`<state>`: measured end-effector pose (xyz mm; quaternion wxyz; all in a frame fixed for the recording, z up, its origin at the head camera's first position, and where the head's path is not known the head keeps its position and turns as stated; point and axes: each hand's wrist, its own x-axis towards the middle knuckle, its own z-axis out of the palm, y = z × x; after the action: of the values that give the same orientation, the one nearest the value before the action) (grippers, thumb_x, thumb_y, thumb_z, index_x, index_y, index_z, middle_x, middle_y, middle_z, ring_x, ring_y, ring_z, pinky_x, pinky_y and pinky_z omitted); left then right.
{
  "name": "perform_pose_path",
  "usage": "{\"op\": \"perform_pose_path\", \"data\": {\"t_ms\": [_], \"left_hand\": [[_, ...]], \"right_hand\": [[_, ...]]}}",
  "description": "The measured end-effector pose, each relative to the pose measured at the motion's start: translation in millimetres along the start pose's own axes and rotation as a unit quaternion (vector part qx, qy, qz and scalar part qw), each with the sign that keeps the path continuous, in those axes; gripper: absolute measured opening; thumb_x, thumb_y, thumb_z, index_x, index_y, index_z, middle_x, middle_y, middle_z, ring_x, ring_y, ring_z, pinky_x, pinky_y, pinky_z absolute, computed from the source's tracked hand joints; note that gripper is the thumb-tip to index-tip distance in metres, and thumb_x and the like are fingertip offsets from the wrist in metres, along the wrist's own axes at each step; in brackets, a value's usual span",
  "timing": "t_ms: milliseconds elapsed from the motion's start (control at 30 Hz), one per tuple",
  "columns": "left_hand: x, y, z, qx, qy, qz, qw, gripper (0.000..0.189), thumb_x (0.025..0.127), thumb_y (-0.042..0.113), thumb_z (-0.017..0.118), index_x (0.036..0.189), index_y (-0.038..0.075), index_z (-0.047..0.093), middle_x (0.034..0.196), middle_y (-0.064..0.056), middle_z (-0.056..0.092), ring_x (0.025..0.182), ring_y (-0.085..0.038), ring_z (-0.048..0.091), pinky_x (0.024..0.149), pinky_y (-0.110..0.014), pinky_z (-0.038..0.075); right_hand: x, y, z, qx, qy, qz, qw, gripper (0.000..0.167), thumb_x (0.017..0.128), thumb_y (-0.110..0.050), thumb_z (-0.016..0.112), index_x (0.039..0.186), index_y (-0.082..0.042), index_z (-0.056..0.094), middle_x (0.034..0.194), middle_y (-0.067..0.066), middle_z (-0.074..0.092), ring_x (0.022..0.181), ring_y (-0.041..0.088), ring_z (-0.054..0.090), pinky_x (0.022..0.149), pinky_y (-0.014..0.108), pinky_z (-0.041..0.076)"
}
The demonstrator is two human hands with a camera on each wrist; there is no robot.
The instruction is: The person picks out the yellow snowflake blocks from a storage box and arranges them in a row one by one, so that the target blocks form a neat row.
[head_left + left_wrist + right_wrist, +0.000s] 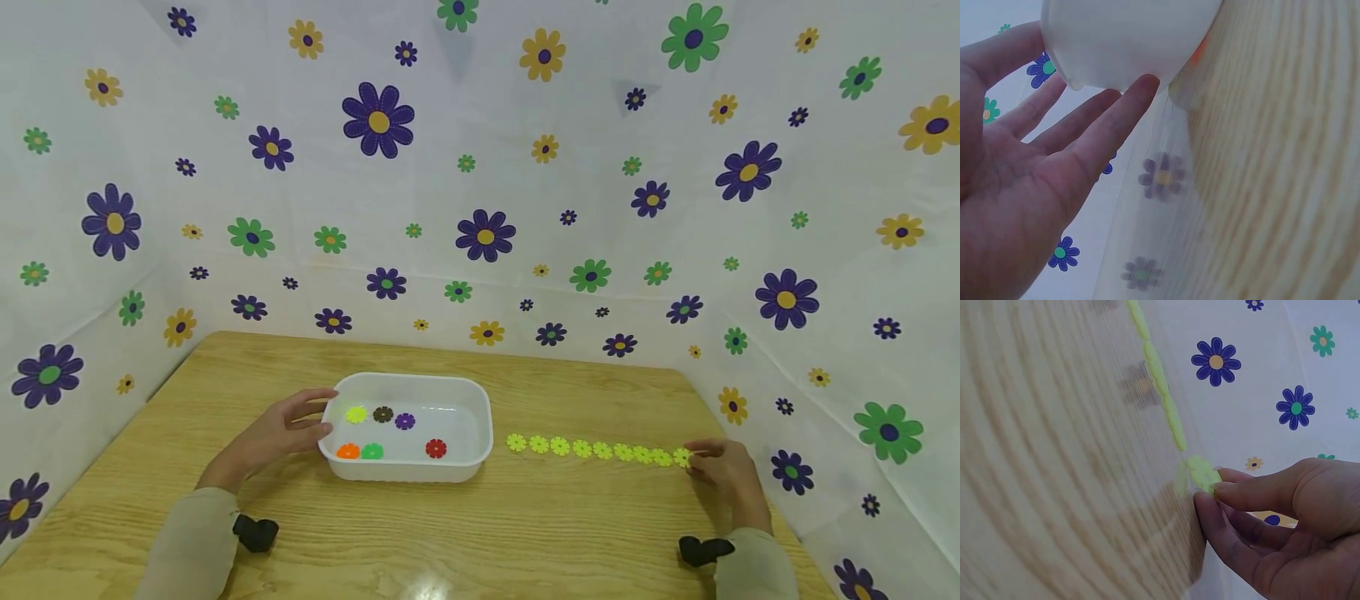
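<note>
A white plastic tray stands on the table, left of centre. Inside lie several loose flower-shaped discs: a yellow disc, a brown disc, a purple disc, an orange disc, a green disc and a red disc. My left hand touches the tray's left end with fairly straight, spread fingers. To the right of the tray runs a line of several yellow flower discs. At its right end my right hand pinches a yellow flower disc between thumb and fingertips, tilted up in the right wrist view.
The wooden table is enclosed at the back and sides by a white cloth printed with flowers. The right-hand cloth wall stands close beside my right hand. Each wrist carries a black camera mount.
</note>
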<state>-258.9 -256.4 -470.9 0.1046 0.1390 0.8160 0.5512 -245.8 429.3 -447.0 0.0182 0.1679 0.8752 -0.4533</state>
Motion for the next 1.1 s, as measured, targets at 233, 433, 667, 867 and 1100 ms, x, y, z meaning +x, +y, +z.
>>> {"op": "perform_pose_path", "data": {"t_ms": [233, 433, 667, 867, 1100], "left_hand": [[-0.3, 0.5, 0.0, -0.005, -0.001, 0.007, 1.0000, 0.065, 0.103, 0.025, 0.064, 0.159, 0.010, 0.035, 0.165, -0.029, 0.030, 0.146, -0.054, 0.040, 0.102, -0.047, 0.059], [-0.8, 1.2, 0.6, -0.004, 0.000, 0.006, 1.0000, 0.065, 0.103, 0.025, 0.064, 0.159, 0.010, 0.035, 0.165, -0.028, 0.030, 0.146, -0.054, 0.040, 0.102, -0.047, 0.059], [-1.1, 1.8, 0.3, -0.004, -0.001, 0.003, 1.0000, 0.065, 0.103, 0.026, 0.063, 0.159, 0.010, 0.035, 0.165, -0.029, 0.030, 0.146, -0.054, 0.039, 0.103, -0.047, 0.059], [0.1, 0.7, 0.6, -0.008, 0.000, -0.007, 0.9999, 0.064, 0.103, 0.027, 0.064, 0.158, 0.012, 0.036, 0.166, -0.027, 0.030, 0.147, -0.053, 0.039, 0.103, -0.044, 0.059], [-0.2, -0.4, -0.6, -0.010, 0.001, -0.007, 0.9999, 0.064, 0.103, 0.027, 0.064, 0.159, 0.012, 0.035, 0.166, -0.028, 0.030, 0.147, -0.054, 0.039, 0.103, -0.045, 0.059]], "right_hand": [[1.7, 1.0, -0.5, -0.008, 0.001, -0.003, 1.0000, 0.037, 0.097, 0.006, 0.059, 0.131, 0.020, 0.055, 0.121, 0.039, 0.061, 0.077, 0.007, 0.067, 0.068, 0.020, 0.061], [1.8, 0.4, -4.2, -0.046, 0.000, 0.005, 0.9989, 0.037, 0.099, 0.000, 0.060, 0.132, 0.015, 0.057, 0.130, 0.038, 0.059, 0.083, 0.010, 0.069, 0.076, 0.026, 0.063], [-5.0, -17.5, -6.6, -0.086, -0.015, -0.033, 0.9956, 0.039, 0.101, -0.008, 0.060, 0.134, 0.013, 0.057, 0.134, 0.037, 0.059, 0.096, 0.021, 0.071, 0.082, 0.034, 0.064], [-13.9, -41.5, -0.5, -0.087, -0.053, -0.094, 0.9903, 0.039, 0.102, -0.009, 0.060, 0.133, 0.015, 0.057, 0.133, 0.038, 0.059, 0.101, 0.025, 0.072, 0.082, 0.036, 0.065], [-21.1, -70.3, 17.1, -0.084, -0.077, -0.135, 0.9843, 0.038, 0.102, -0.009, 0.061, 0.132, 0.014, 0.059, 0.125, 0.034, 0.064, 0.100, 0.029, 0.072, 0.083, 0.036, 0.065]]}}
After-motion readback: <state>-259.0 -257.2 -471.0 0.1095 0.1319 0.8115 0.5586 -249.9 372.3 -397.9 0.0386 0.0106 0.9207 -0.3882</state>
